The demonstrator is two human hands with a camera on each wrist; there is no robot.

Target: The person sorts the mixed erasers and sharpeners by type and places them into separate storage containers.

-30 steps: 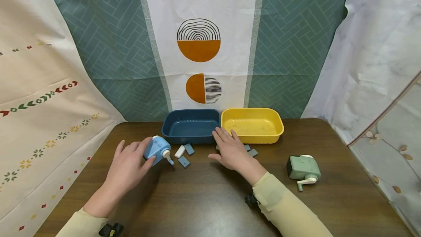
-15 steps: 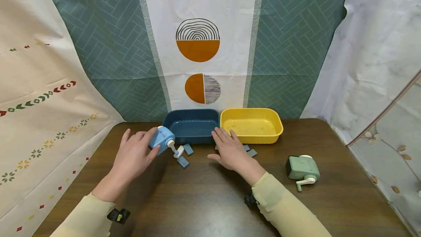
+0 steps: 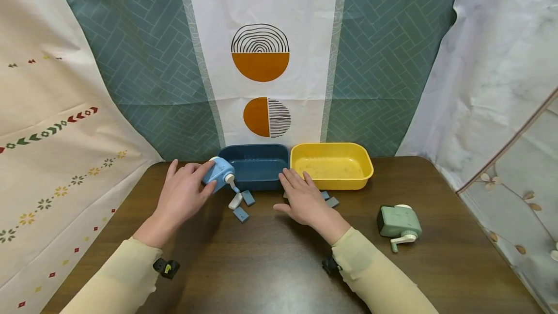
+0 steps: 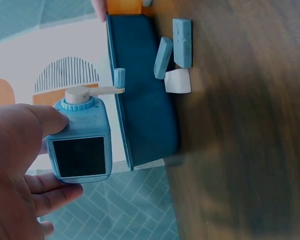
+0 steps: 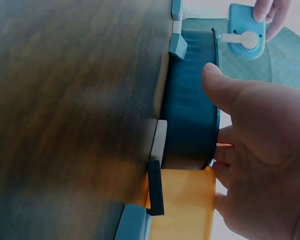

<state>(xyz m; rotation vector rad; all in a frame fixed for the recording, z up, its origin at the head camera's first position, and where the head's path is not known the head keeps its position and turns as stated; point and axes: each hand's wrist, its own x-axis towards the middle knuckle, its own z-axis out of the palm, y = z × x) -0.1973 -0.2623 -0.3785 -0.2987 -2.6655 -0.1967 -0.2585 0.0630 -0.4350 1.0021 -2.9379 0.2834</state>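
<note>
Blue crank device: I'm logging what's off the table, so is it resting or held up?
Held up: the left hand grips the blue crank device, and both wrist views show hanging fabric behind it.

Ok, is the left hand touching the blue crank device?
Touching. The left wrist view shows it: the left hand pinches the blue crank device, thumb against one side, fingers at the opposite side.

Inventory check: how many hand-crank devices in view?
2: the blue hand-crank device, held in the left hand, and the green hand-crank device, on the right part of the table.
</note>
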